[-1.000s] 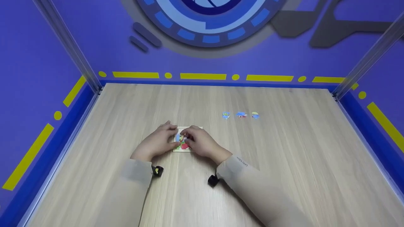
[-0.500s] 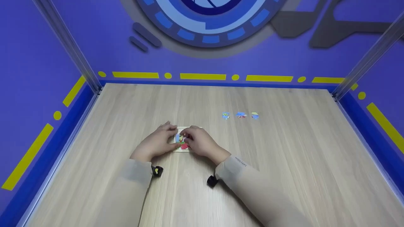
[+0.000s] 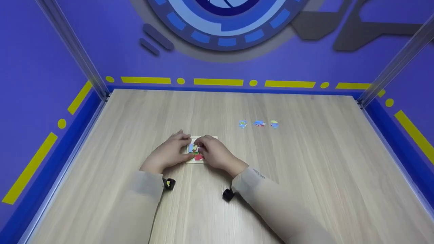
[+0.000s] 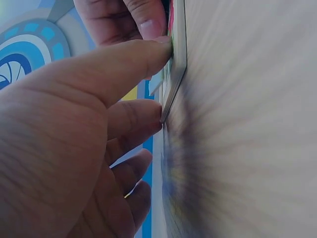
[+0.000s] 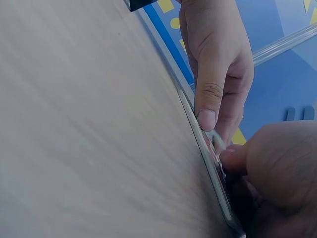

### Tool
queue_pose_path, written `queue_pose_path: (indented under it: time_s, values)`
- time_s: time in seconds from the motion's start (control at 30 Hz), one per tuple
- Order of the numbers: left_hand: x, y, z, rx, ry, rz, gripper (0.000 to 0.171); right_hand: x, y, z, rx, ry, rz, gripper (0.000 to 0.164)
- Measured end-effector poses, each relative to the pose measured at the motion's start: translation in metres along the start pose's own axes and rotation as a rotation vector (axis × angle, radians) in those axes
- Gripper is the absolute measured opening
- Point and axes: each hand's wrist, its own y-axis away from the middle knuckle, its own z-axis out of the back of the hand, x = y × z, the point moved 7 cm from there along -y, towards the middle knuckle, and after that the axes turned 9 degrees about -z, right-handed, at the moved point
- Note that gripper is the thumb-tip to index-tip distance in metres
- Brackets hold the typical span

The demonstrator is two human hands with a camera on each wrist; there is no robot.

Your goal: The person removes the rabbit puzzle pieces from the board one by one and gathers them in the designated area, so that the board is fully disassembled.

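Note:
A small jigsaw board [image 3: 196, 162] with a pale rim and a colourful picture lies flat on the table between the hands. My left hand [image 3: 168, 151] holds its left side, the thumb [image 4: 148, 55] on the board near its edge and a forefinger against the rim. Over the board's right part, my right hand [image 3: 218, 153] bends its thumb and fingers down to the picture. It pinches a puzzle piece [image 5: 218, 141], seen tilted at the thumb tip in the right wrist view; most of it is hidden by fingers.
Beyond the board to the right, three loose pieces lie in a row: a blue-green one [image 3: 242, 124], a blue-red one [image 3: 259, 123] and a yellow-blue one [image 3: 274, 124]. Blue walls [image 3: 217, 69] enclose the wooden table [image 3: 305, 162] at the back and both sides.

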Motion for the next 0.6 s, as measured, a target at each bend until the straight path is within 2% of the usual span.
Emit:
queue_pose_path:
  time_s: [0.23, 0.4, 0.6]
  values:
    - [0.001, 0.002, -0.005, 0.004, 0.004, 0.018, 0.076, -0.001, 0.006, 0.012, 0.057, -0.083, -0.024, 0.028]
    - [0.001, 0.0, -0.006, -0.009, 0.002, 0.01, 0.074, -0.007, 0.011, 0.022, 0.088, -0.198, -0.06, 0.028]
    - [0.001, -0.002, -0.001, -0.015, -0.003, -0.001, 0.075, -0.018, 0.016, 0.045, 0.037, -0.271, -0.089, 0.026]
